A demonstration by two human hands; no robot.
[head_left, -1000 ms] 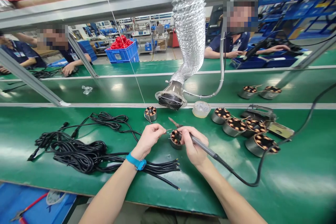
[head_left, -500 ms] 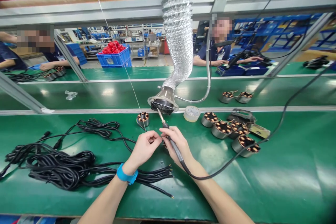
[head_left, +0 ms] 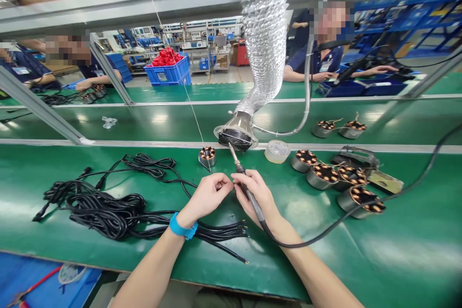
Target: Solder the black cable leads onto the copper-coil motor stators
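Observation:
My left hand (head_left: 209,195), with a blue band (head_left: 183,226) at the wrist, is closed in a pinch. A thin, taut solder wire (head_left: 195,114) drops from overhead and ends at this hand; the part within the fingers is hidden. My right hand (head_left: 265,199) grips a soldering iron (head_left: 257,209), its tip pointing up and away below the fume hood (head_left: 236,137). The fingertips of both hands meet or nearly touch; anything tiny between them cannot be made out. Just beyond the left hand sits a motor stator (head_left: 207,157) with copper windings, a black cable close by.
Coiled black cables (head_left: 104,214) lie at left, their stripped ends (head_left: 231,231) below my hands. Several more stators (head_left: 322,176) stand at right beside a metal stand (head_left: 355,159). A round translucent tub (head_left: 277,152) is near the hood. Co-workers sit across the bench (head_left: 162,120).
The camera has turned, so the scene sits farther right and slightly higher. A blue surface with red-handled pliers now shows at lower left. Both hands keep nearly the same pose.

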